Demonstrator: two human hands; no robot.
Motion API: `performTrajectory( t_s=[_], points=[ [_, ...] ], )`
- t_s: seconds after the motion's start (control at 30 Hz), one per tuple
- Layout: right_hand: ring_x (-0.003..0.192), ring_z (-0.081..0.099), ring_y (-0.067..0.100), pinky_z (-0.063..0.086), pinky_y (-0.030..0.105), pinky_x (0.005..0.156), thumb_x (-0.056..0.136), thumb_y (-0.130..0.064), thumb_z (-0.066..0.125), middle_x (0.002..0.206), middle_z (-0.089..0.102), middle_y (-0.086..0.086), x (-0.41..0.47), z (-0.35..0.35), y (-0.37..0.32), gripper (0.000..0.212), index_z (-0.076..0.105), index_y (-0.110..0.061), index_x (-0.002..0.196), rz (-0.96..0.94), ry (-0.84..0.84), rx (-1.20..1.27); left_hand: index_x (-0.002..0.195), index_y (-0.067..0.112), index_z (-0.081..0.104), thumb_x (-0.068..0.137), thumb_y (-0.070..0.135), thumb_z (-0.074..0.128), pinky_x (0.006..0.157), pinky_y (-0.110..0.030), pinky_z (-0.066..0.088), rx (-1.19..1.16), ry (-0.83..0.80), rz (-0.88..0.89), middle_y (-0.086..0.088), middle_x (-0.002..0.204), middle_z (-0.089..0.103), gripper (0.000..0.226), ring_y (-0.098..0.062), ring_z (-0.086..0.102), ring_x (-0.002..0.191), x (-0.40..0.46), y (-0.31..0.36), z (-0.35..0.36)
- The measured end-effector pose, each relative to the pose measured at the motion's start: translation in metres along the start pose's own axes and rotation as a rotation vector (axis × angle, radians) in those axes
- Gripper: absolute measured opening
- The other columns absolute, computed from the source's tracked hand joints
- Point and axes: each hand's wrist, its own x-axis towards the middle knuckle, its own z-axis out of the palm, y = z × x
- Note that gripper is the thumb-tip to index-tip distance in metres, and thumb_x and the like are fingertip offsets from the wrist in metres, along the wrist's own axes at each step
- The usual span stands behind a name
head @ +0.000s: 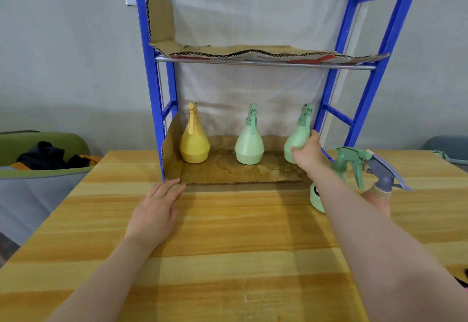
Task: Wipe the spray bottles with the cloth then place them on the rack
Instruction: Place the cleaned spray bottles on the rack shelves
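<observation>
Right hand (pixel 307 154) fingers curled round right-most green spray bottle (pixel 298 142), which stood on cardboard-lined bottom shelf of blue rack (pixel 154 81). Left hand (pixel 155 210) lay flat on desk (pixel 228 245), fingers straight, close together, tips touching cardboard edge (pixel 228 174). Yellow bottle (pixel 194 142) and middle green bottle (pixel 249 144) upright on same shelf. Two trigger sprayers, green (pixel 339 169) and purple-headed (pixel 385 177), on desk just right of rack.
</observation>
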Motion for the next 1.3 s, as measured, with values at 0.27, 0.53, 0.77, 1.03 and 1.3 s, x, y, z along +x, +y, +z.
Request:
performTrajectory(
  t_s=[0.27, 0.53, 0.77, 1.03, 1.3],
  points=[
    [0.119, 0.054, 0.039, 0.048, 0.040, 0.085, 0.095, -0.014, 0.060, 0.137, 0.046, 0.018, 0.015, -0.004, 0.001, 0.063, 0.028, -0.006, 0.148, 0.008, -0.037, -0.186, 0.138, 0.028, 0.052, 0.088, 0.009, 0.055, 0.105, -0.040, 0.044, -0.002, 0.001, 0.001, 0.009, 0.146, 0.046, 0.054, -0.015, 0.036, 0.137, 0.002, 0.000, 0.000],
    [0.121, 0.053, 0.038, 0.049, 0.052, 0.098, 0.096, -0.019, 0.055, 0.142, 0.043, 0.016, 0.011, -0.003, -0.001, 0.065, 0.022, -0.007, 0.150, 0.032, -0.044, -0.217, 0.139, 0.029, 0.052, 0.089, 0.010, 0.055, 0.105, -0.038, 0.044, 0.008, 0.002, -0.006, 0.011, 0.146, 0.045, 0.054, -0.014, 0.035, 0.137, 0.001, 0.002, -0.002],
    [0.136, 0.042, 0.034, 0.045, 0.037, 0.096, 0.097, -0.015, 0.057, 0.158, 0.029, 0.016, -0.034, -0.011, -0.022, 0.073, 0.014, 0.000, 0.154, 0.050, -0.019, -0.262, 0.137, 0.028, 0.053, 0.088, 0.009, 0.055, 0.099, -0.040, 0.048, -0.001, -0.002, -0.015, 0.010, 0.145, 0.047, 0.053, -0.014, 0.036, 0.136, 0.001, 0.002, -0.003],
    [0.114, 0.060, 0.029, 0.049, 0.036, 0.086, 0.101, -0.017, 0.049, 0.143, 0.048, 0.014, -0.118, -0.037, -0.003, 0.059, 0.022, -0.011, 0.153, -0.169, -0.134, -0.194, 0.140, 0.025, 0.051, 0.089, 0.008, 0.053, 0.102, -0.038, 0.045, -0.017, -0.001, -0.027, 0.011, 0.146, 0.047, 0.054, -0.014, 0.036, 0.138, 0.000, 0.006, -0.006],
    [0.125, 0.052, 0.024, 0.042, 0.033, 0.100, 0.094, -0.007, 0.057, 0.131, 0.056, 0.006, -0.178, -0.072, 0.058, 0.038, 0.051, -0.011, 0.132, -0.222, 0.043, -0.067, 0.143, 0.026, 0.047, 0.093, 0.009, 0.049, 0.108, -0.038, 0.040, -0.022, -0.038, -0.055, 0.011, 0.152, 0.040, 0.053, -0.013, 0.029, 0.143, -0.004, 0.008, -0.007]
  ],
)
